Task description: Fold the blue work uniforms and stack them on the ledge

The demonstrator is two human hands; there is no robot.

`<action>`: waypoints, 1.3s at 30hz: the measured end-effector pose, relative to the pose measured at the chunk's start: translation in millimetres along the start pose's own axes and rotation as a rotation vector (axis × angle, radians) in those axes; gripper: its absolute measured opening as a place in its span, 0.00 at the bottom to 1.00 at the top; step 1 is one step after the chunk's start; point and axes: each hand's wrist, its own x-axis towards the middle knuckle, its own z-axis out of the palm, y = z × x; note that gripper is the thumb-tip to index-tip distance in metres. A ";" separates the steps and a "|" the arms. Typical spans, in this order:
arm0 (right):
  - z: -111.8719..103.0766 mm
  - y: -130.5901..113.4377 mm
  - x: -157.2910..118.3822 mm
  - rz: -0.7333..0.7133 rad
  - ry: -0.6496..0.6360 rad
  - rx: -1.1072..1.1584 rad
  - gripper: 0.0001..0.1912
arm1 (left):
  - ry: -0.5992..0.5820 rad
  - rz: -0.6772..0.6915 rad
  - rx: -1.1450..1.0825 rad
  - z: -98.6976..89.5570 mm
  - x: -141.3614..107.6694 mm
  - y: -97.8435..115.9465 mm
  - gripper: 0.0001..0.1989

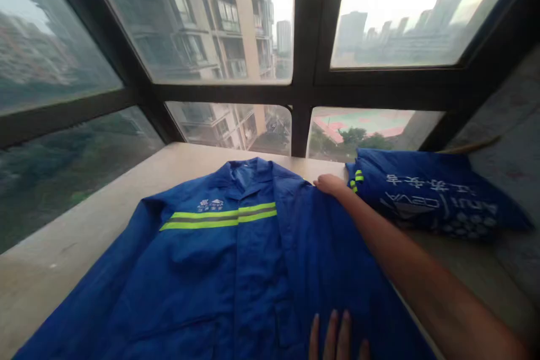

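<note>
A blue work jacket [202, 259] with yellow-green and grey reflective stripes lies front up on the pale ledge, its collar toward the window. Its right-hand side is folded inward over the front. My right hand [331, 184] is closed on the jacket's fabric near the shoulder at the fold. Low in the view, my left hand [335, 340] rests with fingers apart on the folded part; only its fingers show.
A folded blue garment [422, 191] with white lettering lies at the right, near the patterned wall. Dark window frames [301, 67] rise behind the pale ledge [169, 169]. Buildings and trees show through the glass.
</note>
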 end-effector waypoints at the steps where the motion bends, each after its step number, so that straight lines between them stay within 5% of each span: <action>1: -5.2 2.9 0.2 -0.016 -0.019 -0.002 0.18 | -0.018 0.010 0.001 -3.1 2.6 -1.2 0.07; 9: -40.2 23.8 -20.8 -0.139 -0.176 -0.006 0.10 | -0.095 0.114 -0.044 -24.3 28.0 -10.6 0.06; 16: -42.8 15.5 -29.2 -0.091 -0.074 -0.102 0.12 | -0.117 0.148 -0.071 -26.6 27.8 -15.3 0.07; 23: -7.4 2.9 -31.7 -0.001 -0.005 -0.176 0.16 | -0.168 0.197 0.003 -23.8 11.7 -16.3 0.09; 28: 27.8 -7.6 -47.8 0.041 0.212 -0.208 0.15 | -0.198 0.240 0.031 -27.5 11.9 -17.8 0.12; 32: 28.7 -31.8 -62.7 0.052 0.421 -0.219 0.19 | -0.306 0.256 -0.026 -34.6 13.4 -21.0 0.16; 35: 33.7 -66.3 -85.0 0.012 0.566 -0.195 0.21 | -0.407 0.188 -0.161 -41.5 16.2 -21.0 0.15; 39: 78.5 -111.7 -126.4 -0.170 0.683 0.014 0.19 | -0.455 -0.077 -0.407 -70.5 45.1 -31.0 0.14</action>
